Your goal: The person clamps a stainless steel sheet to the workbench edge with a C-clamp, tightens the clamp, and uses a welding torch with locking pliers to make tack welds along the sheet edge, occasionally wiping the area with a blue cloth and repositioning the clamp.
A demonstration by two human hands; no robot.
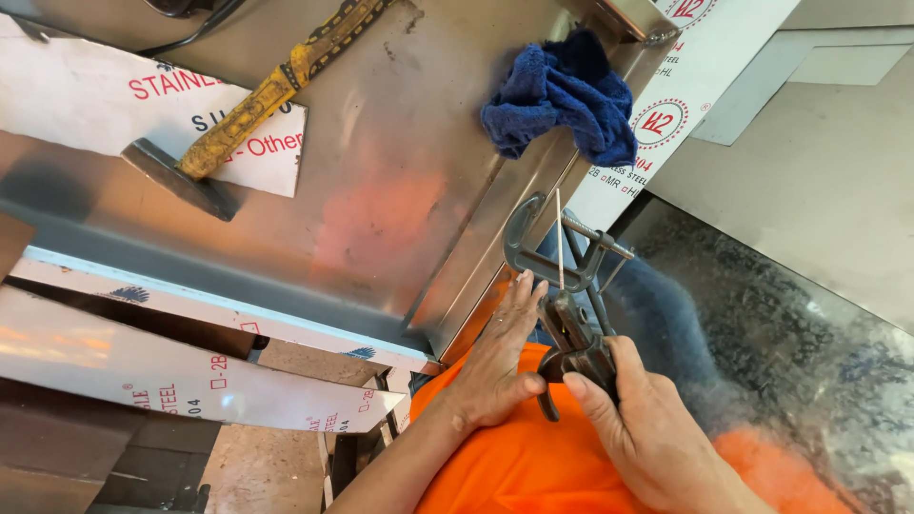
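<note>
At the lower right edge of the steel sheet, the clamp hooks its curved jaw over the folded rim, with a thin rod standing up through its frame. The right hand has its fingers closed around the clamp's handles, thumb pressed on top. The left hand lies flat beside it, fingers together and stretched out, fingertips touching the underside of the rim and the clamp's body, gripping nothing.

The grip looks shallow: the jaw seems to catch only the lip of the rim, so it could slip off the smooth metal if the handles are squeezed at an angle. If it does, the left fingertips sit right by the jaw and the sharp sheet edge and could be pinched or cut. The thin rod could bend or spring out sideways if the clamp twists.

Further along the same rim, a crumpled blue cloth hangs over the edge, near the clamp but apart from it. A hammer with a worn yellow handle lies toward the far left of the sheet, its head resting on a white printed film, well apart from both hands. More film-covered strips lie below the sheet's left edge. The person's orange-clad lap sits directly under the hands, leaving little room to swing the handles.
</note>
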